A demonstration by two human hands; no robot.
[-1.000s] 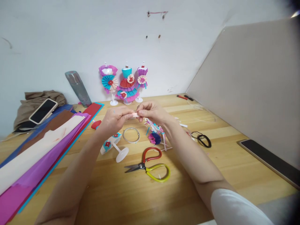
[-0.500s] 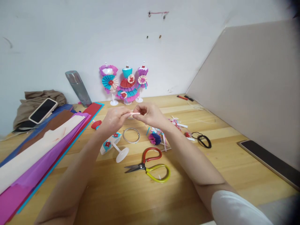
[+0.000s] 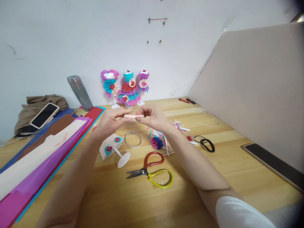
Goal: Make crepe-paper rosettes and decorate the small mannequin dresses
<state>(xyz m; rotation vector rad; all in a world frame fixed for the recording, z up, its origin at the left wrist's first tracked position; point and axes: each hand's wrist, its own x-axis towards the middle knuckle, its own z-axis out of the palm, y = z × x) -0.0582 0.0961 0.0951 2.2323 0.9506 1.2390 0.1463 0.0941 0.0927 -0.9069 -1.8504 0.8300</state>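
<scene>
Between my two hands, above the middle of the table, is a narrow folded strip of pale pink paper (image 3: 133,116). My left hand (image 3: 111,121) pinches its left end between thumb and fingers. At the other end, my right hand (image 3: 153,117) holds it with thumb and fingertips. Under the hands lies a roll of silvery wire or tape, a ring (image 3: 133,139). A small white mannequin stand (image 3: 115,148) with red flowers on teal leaves lies tipped over below my left wrist. Scissors (image 3: 143,171) with one red and one yellow handle lie open nearer to me.
Three dressed paper mannequins (image 3: 128,90) stand by the wall, beside a leaning grey bottle (image 3: 80,93). Coloured paper sheets (image 3: 47,148) and a phone (image 3: 44,115) are on the left. Paper scraps (image 3: 166,139), a black hair tie (image 3: 208,144) and another phone (image 3: 273,164) lie to the right.
My left hand has shifted slightly left and its fingers have straightened, so more of the pale pink strip shows. The whole view has tilted slightly upward.
</scene>
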